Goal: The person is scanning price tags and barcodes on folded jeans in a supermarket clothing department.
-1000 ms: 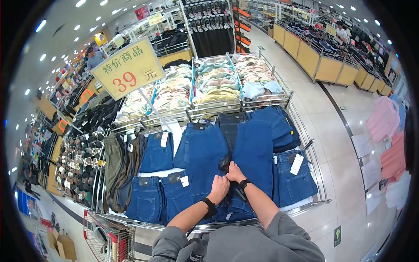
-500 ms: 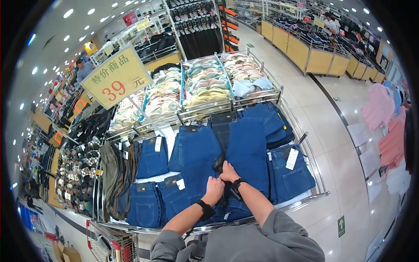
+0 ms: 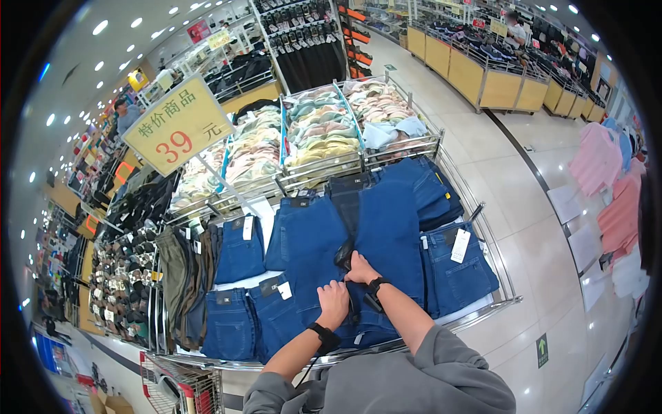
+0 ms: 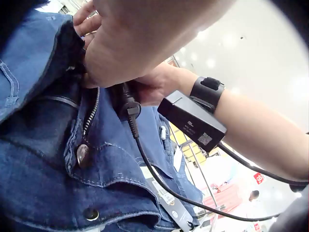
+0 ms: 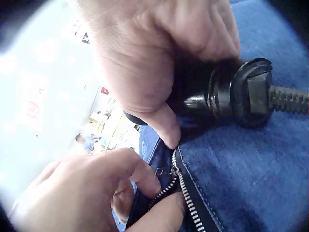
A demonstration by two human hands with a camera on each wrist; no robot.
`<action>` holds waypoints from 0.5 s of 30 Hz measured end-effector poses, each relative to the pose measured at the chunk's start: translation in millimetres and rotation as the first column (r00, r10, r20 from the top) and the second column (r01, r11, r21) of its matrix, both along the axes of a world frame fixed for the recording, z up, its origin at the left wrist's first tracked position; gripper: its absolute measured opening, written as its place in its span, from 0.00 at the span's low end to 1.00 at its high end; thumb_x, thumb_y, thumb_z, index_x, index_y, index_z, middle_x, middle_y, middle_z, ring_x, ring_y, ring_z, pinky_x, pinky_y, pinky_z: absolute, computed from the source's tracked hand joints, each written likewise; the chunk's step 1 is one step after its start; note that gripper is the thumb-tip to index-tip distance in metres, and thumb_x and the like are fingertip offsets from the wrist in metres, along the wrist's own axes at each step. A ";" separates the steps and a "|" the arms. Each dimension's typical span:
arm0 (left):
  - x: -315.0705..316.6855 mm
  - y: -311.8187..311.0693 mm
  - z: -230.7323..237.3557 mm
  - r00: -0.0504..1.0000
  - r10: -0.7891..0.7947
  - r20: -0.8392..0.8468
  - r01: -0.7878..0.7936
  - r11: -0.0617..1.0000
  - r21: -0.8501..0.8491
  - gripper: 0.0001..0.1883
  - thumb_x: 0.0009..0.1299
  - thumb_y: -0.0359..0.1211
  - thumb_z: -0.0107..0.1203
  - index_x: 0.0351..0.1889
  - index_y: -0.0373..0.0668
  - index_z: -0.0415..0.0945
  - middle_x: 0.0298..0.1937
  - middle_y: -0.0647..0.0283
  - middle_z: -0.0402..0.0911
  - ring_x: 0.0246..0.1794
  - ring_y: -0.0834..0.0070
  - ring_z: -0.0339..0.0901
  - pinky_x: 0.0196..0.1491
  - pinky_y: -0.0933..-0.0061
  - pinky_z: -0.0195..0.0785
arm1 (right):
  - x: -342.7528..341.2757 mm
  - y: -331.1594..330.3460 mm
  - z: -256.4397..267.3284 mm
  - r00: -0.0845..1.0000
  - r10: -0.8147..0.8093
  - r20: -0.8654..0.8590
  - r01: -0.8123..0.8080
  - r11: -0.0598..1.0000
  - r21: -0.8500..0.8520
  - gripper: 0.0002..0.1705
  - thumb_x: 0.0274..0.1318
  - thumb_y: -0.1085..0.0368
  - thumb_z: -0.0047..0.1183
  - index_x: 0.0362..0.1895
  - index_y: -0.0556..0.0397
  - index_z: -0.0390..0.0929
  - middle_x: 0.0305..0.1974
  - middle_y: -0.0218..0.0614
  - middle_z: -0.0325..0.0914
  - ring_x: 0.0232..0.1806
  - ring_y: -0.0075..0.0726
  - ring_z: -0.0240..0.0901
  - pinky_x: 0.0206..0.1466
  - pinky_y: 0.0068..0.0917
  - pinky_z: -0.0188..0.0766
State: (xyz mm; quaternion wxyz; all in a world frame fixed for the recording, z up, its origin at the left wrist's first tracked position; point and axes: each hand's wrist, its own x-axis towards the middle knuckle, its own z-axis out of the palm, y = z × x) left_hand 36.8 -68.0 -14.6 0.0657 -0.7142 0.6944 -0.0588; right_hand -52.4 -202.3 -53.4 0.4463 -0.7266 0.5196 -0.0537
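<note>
A pair of blue jeans [image 3: 393, 234] lies spread over other jeans, with its fly zipper [image 5: 192, 205] parted near the slider in the right wrist view. My right hand [image 3: 360, 269] holds a black corded cylindrical device [image 5: 203, 99] over the denim, one fingertip at the upper end of the zipper. Just below, my left hand [image 3: 333, 302] pinches one side of the fly between thumb and finger, beside the metal teeth. The waistband's metal button [image 4: 83, 155] hangs undone in the left wrist view. What the device is I cannot tell.
Folded jeans with tags [image 3: 460, 265] flank the spread pair inside a metal-railed stand [image 3: 514, 301]. A yellow price sign [image 3: 178, 127] rises at left. Bins of pastel garments [image 3: 321, 131] stand behind; a shopping cart [image 3: 183, 386] is at lower left. A black cable [image 4: 169, 191] loops below the device.
The head view has shifted slightly. My left hand has slid a little down the fly toward me, away from the right hand, which keeps its hold on the device.
</note>
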 end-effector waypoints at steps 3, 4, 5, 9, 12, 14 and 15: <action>-0.5 -2.8 8.7 1.000 0.012 0.026 -0.015 0.994 0.109 0.08 0.62 0.34 0.56 0.38 0.46 0.81 0.38 0.61 0.76 0.40 0.64 0.76 0.43 0.59 0.61 | -1.0 0.6 3.5 1.000 -0.004 -0.010 0.005 1.000 0.021 0.48 0.36 0.61 0.73 0.59 0.60 0.57 0.60 0.62 0.63 0.66 0.65 0.59 0.67 0.47 0.63; 0.8 -2.6 10.8 0.999 0.012 0.032 -0.017 0.987 0.161 0.09 0.62 0.35 0.56 0.39 0.45 0.82 0.39 0.61 0.76 0.42 0.64 0.75 0.44 0.59 0.60 | -1.1 0.2 4.4 1.000 -0.004 -0.008 0.005 1.000 0.022 0.48 0.36 0.61 0.73 0.59 0.60 0.57 0.61 0.62 0.63 0.66 0.65 0.59 0.67 0.47 0.63; 2.2 -1.9 10.7 1.000 0.024 0.019 -0.027 0.984 0.178 0.09 0.62 0.35 0.56 0.38 0.46 0.82 0.39 0.61 0.76 0.42 0.64 0.75 0.44 0.59 0.61 | -1.2 0.2 4.9 1.000 -0.004 -0.007 0.004 1.000 0.024 0.48 0.36 0.62 0.73 0.59 0.60 0.57 0.61 0.62 0.63 0.66 0.65 0.59 0.67 0.47 0.63; 6.6 6.0 10.8 0.999 0.047 0.008 -0.048 0.986 0.162 0.07 0.61 0.35 0.56 0.34 0.47 0.82 0.41 0.60 0.74 0.44 0.64 0.74 0.46 0.58 0.61 | -1.9 -0.3 8.9 1.000 -0.001 -0.009 0.001 0.999 0.048 0.47 0.37 0.62 0.72 0.60 0.60 0.57 0.61 0.61 0.63 0.67 0.64 0.58 0.68 0.46 0.62; 9.0 12.8 11.7 0.999 0.033 0.020 -0.035 0.992 0.119 0.07 0.61 0.35 0.56 0.34 0.47 0.81 0.41 0.61 0.73 0.44 0.64 0.74 0.47 0.56 0.61 | -1.9 0.3 9.8 1.000 -0.001 -0.008 0.001 0.999 0.046 0.47 0.37 0.62 0.72 0.60 0.60 0.57 0.62 0.60 0.63 0.67 0.63 0.58 0.68 0.46 0.62; 7.7 14.3 14.8 1.000 -0.003 0.020 0.001 0.996 0.091 0.07 0.60 0.35 0.57 0.35 0.46 0.81 0.40 0.61 0.73 0.43 0.64 0.74 0.46 0.57 0.62 | -2.6 0.5 12.1 1.000 0.000 -0.006 0.001 0.998 0.056 0.47 0.37 0.62 0.72 0.60 0.60 0.57 0.62 0.60 0.63 0.67 0.63 0.58 0.68 0.46 0.62; 2.0 16.9 27.1 0.999 -0.031 0.016 0.030 0.997 0.074 0.07 0.60 0.34 0.57 0.35 0.46 0.80 0.40 0.61 0.73 0.43 0.64 0.74 0.45 0.57 0.63 | -2.8 0.9 13.3 1.000 0.001 -0.005 0.000 0.998 0.062 0.47 0.37 0.63 0.72 0.60 0.60 0.57 0.62 0.60 0.63 0.67 0.62 0.58 0.68 0.46 0.62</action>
